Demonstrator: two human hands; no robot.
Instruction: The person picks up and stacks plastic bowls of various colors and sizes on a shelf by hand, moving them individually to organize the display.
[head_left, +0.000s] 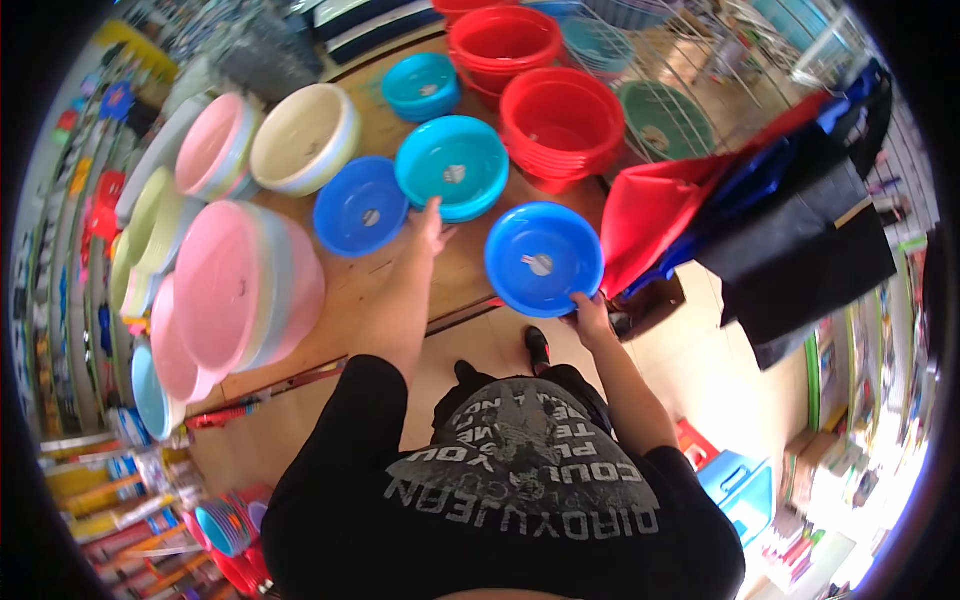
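My right hand (589, 319) grips the near rim of a blue plastic basin (544, 259), held over the table's near edge. My left hand (433, 229) is at the near rim of a teal basin (452, 169), thumb up on the rim; whether its fingers close on it I cannot tell. Another basin lies under the teal one. To their left, close beside my left hand, sits a second blue basin (362, 206). Beyond stand smaller teal basins (421, 86). Nested red basins (561, 120) stand at the back right.
Nested pink and pastel tubs (247, 289) and a cream tub (305, 139) stand on the wooden table (341, 304) to the left. Red and black bags (795, 247) hang at the right beside a wire rack (697, 52). Below lies the tiled floor (480, 341).
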